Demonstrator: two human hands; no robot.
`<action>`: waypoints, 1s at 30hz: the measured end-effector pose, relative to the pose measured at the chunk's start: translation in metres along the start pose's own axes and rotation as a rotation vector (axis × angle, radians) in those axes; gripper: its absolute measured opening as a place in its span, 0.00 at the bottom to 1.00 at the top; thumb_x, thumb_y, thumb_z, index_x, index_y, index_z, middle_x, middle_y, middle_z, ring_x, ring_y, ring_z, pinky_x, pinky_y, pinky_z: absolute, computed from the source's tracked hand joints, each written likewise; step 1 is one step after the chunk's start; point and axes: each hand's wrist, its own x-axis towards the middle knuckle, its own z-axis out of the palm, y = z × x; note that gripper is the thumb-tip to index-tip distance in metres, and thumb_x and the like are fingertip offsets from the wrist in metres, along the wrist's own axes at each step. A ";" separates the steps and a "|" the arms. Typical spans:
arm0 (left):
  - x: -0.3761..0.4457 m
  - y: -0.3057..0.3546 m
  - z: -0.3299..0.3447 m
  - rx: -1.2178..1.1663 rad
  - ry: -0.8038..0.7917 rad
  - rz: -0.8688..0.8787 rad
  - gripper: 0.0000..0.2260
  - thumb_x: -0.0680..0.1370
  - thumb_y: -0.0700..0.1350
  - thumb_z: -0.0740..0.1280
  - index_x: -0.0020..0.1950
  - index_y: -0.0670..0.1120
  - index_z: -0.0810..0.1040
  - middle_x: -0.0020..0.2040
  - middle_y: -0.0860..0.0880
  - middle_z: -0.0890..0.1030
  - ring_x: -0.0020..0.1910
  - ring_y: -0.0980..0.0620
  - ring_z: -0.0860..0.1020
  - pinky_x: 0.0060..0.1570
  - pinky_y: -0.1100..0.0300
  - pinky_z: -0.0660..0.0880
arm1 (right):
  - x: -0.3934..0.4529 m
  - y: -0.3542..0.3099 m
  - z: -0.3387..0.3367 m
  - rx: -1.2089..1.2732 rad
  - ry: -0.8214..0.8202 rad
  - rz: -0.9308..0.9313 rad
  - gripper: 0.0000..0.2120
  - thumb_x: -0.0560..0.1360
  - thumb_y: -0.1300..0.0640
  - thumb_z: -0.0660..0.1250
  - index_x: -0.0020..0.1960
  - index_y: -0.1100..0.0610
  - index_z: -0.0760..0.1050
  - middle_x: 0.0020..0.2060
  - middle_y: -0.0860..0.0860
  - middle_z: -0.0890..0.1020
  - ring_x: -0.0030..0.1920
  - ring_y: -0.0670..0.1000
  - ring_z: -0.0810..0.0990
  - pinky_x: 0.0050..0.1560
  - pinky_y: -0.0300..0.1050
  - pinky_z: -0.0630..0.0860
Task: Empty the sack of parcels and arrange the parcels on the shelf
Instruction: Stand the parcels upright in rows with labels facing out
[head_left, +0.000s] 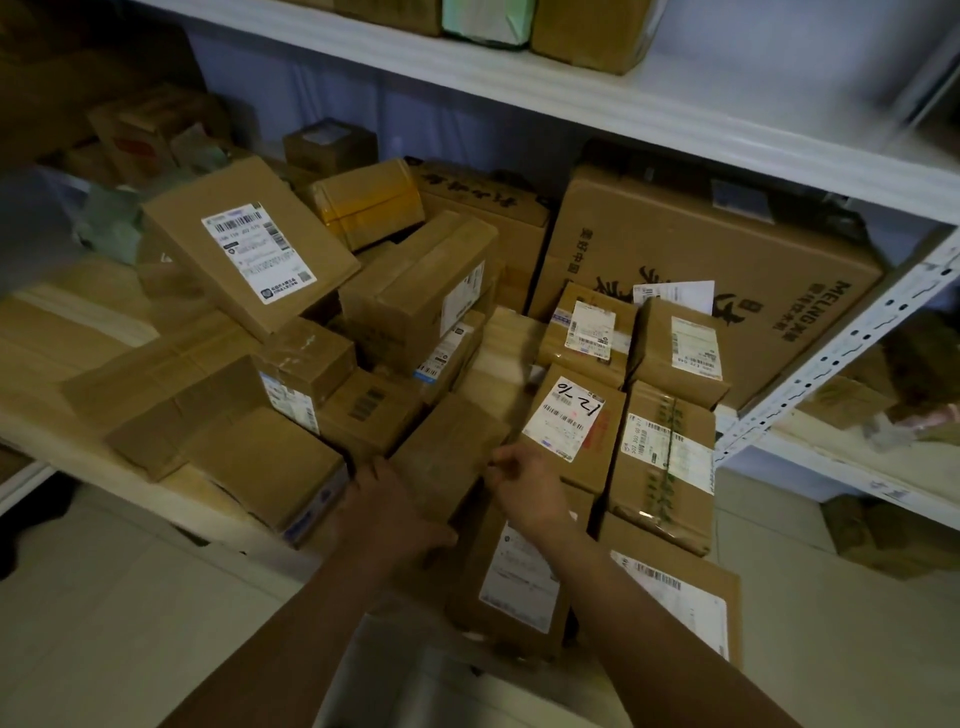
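Observation:
A plain brown cardboard parcel (448, 453) lies at the front of the wooden shelf board (62, 332), among many other parcels. My left hand (387, 512) grips its near left corner. My right hand (524, 480) holds its right edge, fingers curled over the top. Right beside it lies a parcel with a white label marked "12-16" (566, 418). Under my right forearm sits another labelled parcel (511, 582). The sack is not in sight.
A large flat carton with dark print (701, 270) leans at the back right. A tilted parcel with a white label (244, 244) rests on the pile at left. The white metal upright (841, 343) bounds the bay. An upper shelf (519, 88) hangs overhead. Pale tiled floor (104, 597) lies below.

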 end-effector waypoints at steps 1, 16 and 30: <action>0.001 -0.001 -0.003 0.024 -0.036 0.011 0.59 0.58 0.61 0.78 0.75 0.42 0.45 0.74 0.41 0.56 0.73 0.42 0.60 0.68 0.49 0.64 | 0.002 -0.005 0.004 0.006 0.002 0.043 0.09 0.77 0.55 0.65 0.56 0.55 0.75 0.50 0.51 0.80 0.47 0.48 0.79 0.49 0.43 0.78; 0.017 0.030 -0.097 -0.573 -0.590 0.503 0.12 0.78 0.40 0.65 0.60 0.47 0.80 0.60 0.54 0.77 0.60 0.56 0.75 0.53 0.68 0.73 | 0.018 -0.056 -0.024 0.290 0.087 0.376 0.56 0.52 0.28 0.71 0.73 0.50 0.58 0.64 0.55 0.72 0.61 0.60 0.74 0.63 0.56 0.72; 0.059 0.047 -0.079 -0.897 -0.957 -0.002 0.37 0.58 0.59 0.76 0.65 0.51 0.73 0.62 0.41 0.77 0.60 0.38 0.76 0.51 0.41 0.77 | 0.015 -0.041 -0.038 1.124 0.053 0.334 0.24 0.76 0.45 0.61 0.65 0.58 0.74 0.57 0.62 0.81 0.53 0.61 0.82 0.49 0.52 0.78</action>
